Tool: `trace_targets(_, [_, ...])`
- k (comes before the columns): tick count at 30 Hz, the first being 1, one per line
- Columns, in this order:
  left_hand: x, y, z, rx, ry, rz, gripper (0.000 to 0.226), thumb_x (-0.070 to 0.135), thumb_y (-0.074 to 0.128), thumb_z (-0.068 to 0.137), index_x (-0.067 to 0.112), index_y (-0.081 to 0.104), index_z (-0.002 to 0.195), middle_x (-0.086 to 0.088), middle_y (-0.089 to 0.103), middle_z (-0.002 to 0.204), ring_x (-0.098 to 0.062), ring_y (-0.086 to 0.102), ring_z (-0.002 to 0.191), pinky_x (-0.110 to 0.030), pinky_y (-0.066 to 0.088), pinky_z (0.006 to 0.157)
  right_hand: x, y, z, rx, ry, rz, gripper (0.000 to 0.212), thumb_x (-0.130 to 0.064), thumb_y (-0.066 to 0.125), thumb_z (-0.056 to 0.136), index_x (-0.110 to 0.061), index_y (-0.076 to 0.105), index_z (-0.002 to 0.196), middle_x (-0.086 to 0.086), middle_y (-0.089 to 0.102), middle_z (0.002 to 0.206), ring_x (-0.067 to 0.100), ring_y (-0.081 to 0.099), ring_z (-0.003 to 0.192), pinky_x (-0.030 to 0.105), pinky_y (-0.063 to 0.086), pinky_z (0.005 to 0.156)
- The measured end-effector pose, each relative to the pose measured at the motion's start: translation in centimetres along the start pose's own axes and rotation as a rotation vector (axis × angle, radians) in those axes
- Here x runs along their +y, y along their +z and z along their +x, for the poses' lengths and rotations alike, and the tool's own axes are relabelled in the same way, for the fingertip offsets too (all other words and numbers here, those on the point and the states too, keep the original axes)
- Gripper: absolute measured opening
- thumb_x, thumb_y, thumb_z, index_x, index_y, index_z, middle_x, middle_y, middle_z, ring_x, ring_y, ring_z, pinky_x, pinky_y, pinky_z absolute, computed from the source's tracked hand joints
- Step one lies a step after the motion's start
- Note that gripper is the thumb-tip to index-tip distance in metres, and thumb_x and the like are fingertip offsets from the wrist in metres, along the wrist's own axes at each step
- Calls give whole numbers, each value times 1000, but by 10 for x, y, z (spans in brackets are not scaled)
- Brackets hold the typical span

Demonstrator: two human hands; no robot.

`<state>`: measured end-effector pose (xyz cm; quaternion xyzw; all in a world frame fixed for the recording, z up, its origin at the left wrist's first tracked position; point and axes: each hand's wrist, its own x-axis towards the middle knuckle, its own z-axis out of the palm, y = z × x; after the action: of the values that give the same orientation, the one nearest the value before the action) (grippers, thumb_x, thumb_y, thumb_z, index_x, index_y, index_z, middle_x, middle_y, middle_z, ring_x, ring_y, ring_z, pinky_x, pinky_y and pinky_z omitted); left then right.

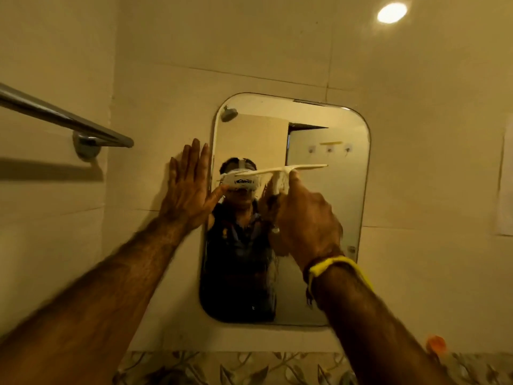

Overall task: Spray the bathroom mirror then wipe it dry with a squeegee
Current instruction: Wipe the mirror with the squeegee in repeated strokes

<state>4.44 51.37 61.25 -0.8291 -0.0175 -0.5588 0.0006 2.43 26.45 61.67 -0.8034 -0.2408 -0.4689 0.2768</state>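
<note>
Mirror (327, 207), frame centre: the right hand (305, 223) grips the squeegee (273, 170); keep its blade flat, pulling evenly. The left hand (188, 190) rests flat, fingers straight, on the wall.

Dim, warm yellow light fills the whole picture. A round ceiling lamp (392, 13) glows at one o'clock, blown out to white. The towel bar (63, 120) at nine o'clock throws a dark, soft-edged shadow on the wall below it. Both forearms are smeared with motion blur, and straight lines bow toward the edges.
</note>
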Motion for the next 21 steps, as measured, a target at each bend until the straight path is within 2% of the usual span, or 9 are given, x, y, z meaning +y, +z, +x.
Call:
trace_targets(1, [-5,1,-4,-19,-22,15,87,62,33,100,14,-10,159,-5,-21,165,-21,-19,153,-46,-13,123,0,2,2,-1,-3,-12,57,-32,54,90,-26,32,142,-8,53,70,16,53,59,21,39,47])
trace_targets(4, [-9,10,-9,-40,-52,69,83,61,23,99,14,-8,159,-5,-19,166,-20,-19,153,-47,-15,122,-14,5,37,21,-40,-24,55,-20,51,95,-22,30,146,-3,59,71,16,58,58,29,49,50])
trace_targets(8, [-11,19,-8,17,-67,165,78,60,19,100,14,-3,160,-7,-12,168,-23,-12,155,-49,-9,124,-37,3,75,82,-49,-26,57,-19,55,92,-20,34,145,7,66,85,24,57,68,32,40,54])
trace_targets(10, [-16,23,-9,42,-51,202,77,59,20,101,14,0,161,-8,-8,169,-25,-7,155,-52,-3,124,-33,9,63,50,-60,-7,62,-21,57,92,-22,28,147,2,65,79,18,57,61,30,44,51])
trace_targets(12, [-19,25,-10,56,-42,229,77,57,23,102,13,2,161,-10,-5,169,-26,-4,156,-53,2,124,-21,18,35,-6,-83,5,68,-27,57,94,-27,18,150,-3,61,70,14,59,55,31,54,50])
trace_targets(15, [-18,27,-11,54,-40,227,76,56,25,103,13,0,161,-11,-6,168,-27,-6,155,-55,2,124,-7,25,7,-33,-120,-9,68,-33,51,97,-31,10,151,-2,60,72,15,58,55,35,58,51])
trace_targets(19, [-13,23,-11,8,-54,195,74,56,17,103,17,-10,159,-8,-14,168,-25,-13,155,-53,-7,124,-31,21,47,58,-152,1,60,-23,52,96,-29,23,148,-4,54,64,14,54,50,31,55,48])
trace_targets(21, [-12,19,-12,-25,-68,158,72,57,11,102,19,-15,158,-5,-20,166,-22,-19,153,-51,-12,123,-46,16,68,98,-157,4,53,-21,50,96,-28,31,145,-4,51,65,17,51,51,26,45,47])
